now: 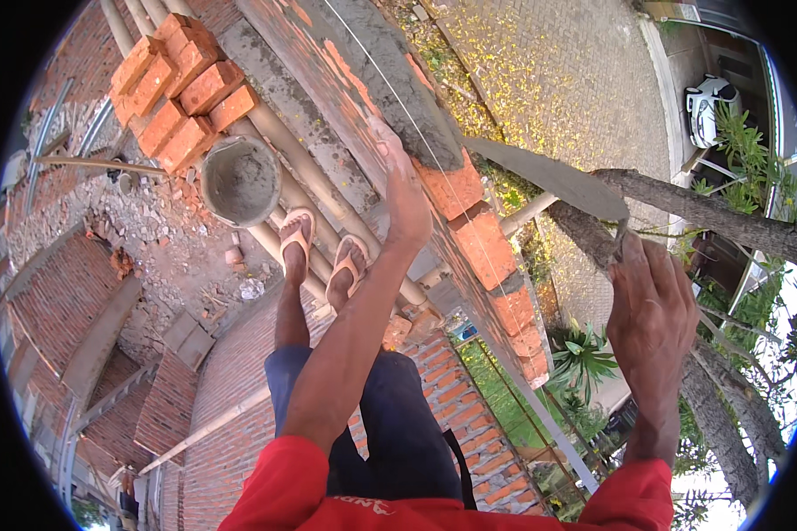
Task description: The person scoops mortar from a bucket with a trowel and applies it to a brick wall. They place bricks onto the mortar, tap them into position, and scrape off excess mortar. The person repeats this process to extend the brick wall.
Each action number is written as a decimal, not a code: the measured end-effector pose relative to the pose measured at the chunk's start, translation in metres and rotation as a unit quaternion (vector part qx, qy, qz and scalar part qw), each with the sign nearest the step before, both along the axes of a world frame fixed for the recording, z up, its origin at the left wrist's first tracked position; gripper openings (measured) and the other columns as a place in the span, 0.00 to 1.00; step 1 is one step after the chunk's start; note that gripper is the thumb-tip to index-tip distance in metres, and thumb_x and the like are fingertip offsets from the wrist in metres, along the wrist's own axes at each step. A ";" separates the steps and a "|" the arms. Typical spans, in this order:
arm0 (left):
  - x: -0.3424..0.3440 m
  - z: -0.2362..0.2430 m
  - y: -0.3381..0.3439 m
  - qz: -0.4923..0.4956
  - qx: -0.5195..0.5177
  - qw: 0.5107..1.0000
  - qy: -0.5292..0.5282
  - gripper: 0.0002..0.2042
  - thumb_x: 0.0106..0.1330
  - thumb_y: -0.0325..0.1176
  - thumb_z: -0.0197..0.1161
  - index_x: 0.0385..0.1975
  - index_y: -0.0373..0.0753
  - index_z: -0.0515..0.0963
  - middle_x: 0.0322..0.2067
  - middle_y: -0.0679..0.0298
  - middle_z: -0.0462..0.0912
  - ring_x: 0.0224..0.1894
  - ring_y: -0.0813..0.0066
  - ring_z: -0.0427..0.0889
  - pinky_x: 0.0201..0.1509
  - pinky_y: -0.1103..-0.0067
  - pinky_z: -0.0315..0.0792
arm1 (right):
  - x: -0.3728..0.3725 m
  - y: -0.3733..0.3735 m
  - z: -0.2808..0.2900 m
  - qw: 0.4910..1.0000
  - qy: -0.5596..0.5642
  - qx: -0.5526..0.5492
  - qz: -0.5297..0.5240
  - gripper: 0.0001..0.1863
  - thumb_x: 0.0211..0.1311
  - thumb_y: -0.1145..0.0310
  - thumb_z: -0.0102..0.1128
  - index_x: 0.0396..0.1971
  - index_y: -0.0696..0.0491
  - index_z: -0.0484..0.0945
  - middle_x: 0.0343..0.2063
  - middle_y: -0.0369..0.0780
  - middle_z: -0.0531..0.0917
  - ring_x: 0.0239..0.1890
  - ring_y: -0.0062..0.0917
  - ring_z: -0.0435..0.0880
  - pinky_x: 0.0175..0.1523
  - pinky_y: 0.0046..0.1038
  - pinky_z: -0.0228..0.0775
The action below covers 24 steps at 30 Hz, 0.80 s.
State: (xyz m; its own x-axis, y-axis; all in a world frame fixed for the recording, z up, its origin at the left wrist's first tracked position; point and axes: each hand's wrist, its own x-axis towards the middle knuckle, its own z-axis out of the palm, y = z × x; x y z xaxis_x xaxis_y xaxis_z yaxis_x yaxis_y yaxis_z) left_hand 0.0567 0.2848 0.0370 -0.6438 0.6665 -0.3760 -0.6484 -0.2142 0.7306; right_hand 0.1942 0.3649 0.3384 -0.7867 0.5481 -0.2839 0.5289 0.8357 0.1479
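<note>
My right hand (651,296) is closed round the handle of a mortar-coated trowel (553,175). The trowel's blade points left, its tip close to the wet mortar (416,115) on top of the brick wall. My left hand (403,181) lies along the near side of the wall, fingers stretched out beside the mortar, holding nothing. Orange bricks (481,243) form the top course nearer to me, and a thin string (398,88) runs taut above them. Most of the trowel handle is hidden by my fingers.
I stand in sandals on bamboo poles (328,195) high above rubble (186,257). A bucket of mortar (242,181) and a brick stack (181,88) rest on the poles at left. Tree branches (700,203) reach in at right; paving lies below the wall's far side.
</note>
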 end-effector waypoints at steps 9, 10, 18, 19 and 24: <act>0.004 0.000 0.007 0.010 0.032 0.999 -0.024 0.41 0.82 0.63 0.28 0.81 0.40 0.27 0.83 0.60 0.24 0.84 0.67 0.24 0.84 0.68 0.22 | -0.079 0.037 -0.107 0.963 -0.148 0.102 0.200 0.23 0.58 0.75 0.59 0.55 0.57 0.79 0.44 0.40 0.82 0.43 0.33 0.81 0.47 0.34 0.77; 0.001 -0.001 0.004 0.023 0.040 0.998 -0.038 0.42 0.81 0.64 0.28 0.81 0.40 0.27 0.83 0.60 0.24 0.84 0.66 0.24 0.84 0.68 0.22 | -0.080 0.040 -0.099 0.967 -0.115 0.100 0.205 0.20 0.57 0.75 0.59 0.51 0.58 0.80 0.41 0.39 0.81 0.42 0.31 0.82 0.46 0.33 0.77; -0.006 -0.006 0.004 0.056 0.033 0.992 -0.109 0.43 0.80 0.66 0.28 0.81 0.38 0.29 0.83 0.59 0.25 0.84 0.68 0.25 0.84 0.69 0.23 | -0.088 0.026 -0.057 0.960 -0.071 0.151 0.225 0.17 0.56 0.74 0.60 0.47 0.58 0.82 0.37 0.38 0.81 0.40 0.30 0.82 0.44 0.32 0.76; -0.005 -0.005 0.007 0.056 0.034 0.993 -0.099 0.43 0.80 0.66 0.28 0.81 0.39 0.29 0.83 0.59 0.26 0.84 0.68 0.25 0.84 0.69 0.24 | -0.096 0.027 -0.074 0.958 -0.085 0.135 0.236 0.17 0.55 0.74 0.60 0.47 0.58 0.82 0.37 0.38 0.81 0.40 0.30 0.82 0.44 0.32 0.77; -0.011 -0.001 0.003 0.012 0.017 0.994 -0.110 0.39 0.83 0.61 0.27 0.81 0.41 0.29 0.83 0.60 0.26 0.84 0.69 0.25 0.85 0.71 0.24 | -0.087 0.028 -0.076 0.982 -0.071 0.082 0.156 0.15 0.59 0.73 0.62 0.47 0.58 0.82 0.34 0.42 0.81 0.39 0.37 0.83 0.42 0.37 0.76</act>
